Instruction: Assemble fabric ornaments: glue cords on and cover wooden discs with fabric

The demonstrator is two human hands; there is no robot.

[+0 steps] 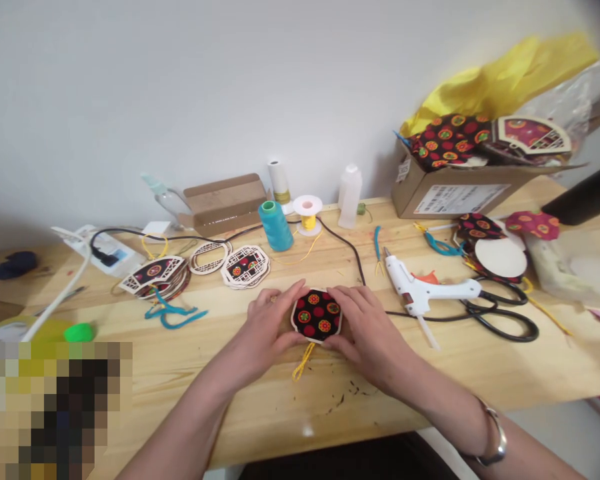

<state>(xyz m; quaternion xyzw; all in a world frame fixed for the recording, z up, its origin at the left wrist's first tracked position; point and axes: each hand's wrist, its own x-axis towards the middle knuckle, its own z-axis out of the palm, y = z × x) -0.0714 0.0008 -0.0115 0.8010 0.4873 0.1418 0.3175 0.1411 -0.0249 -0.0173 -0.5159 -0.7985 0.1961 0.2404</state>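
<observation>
Between my two hands is a small rounded-square plaque [317, 315] covered in black fabric with red and yellow flowers, edged in pale wood. A yellow cord loop [303, 362] hangs from its near edge. My left hand [276, 325] grips the left side, thumb at the near corner and fingers at the far one. On the opposite side my right hand [361, 325] holds the plaque in the same way. Beyond it lie lattice-cut wooden pieces [245, 265] over the same fabric. A white hot glue gun [420, 290] rests to the right.
Black-handled scissors [510, 313] lie beside the glue gun, whose black cable crosses the table. A teal thread cone [276, 227], a yellow cord spool [308, 217] and a white bottle [350, 197] stand behind. A cardboard box [445, 193] of fabric pieces is back right. Fan-shaped pieces [155, 275] lie left.
</observation>
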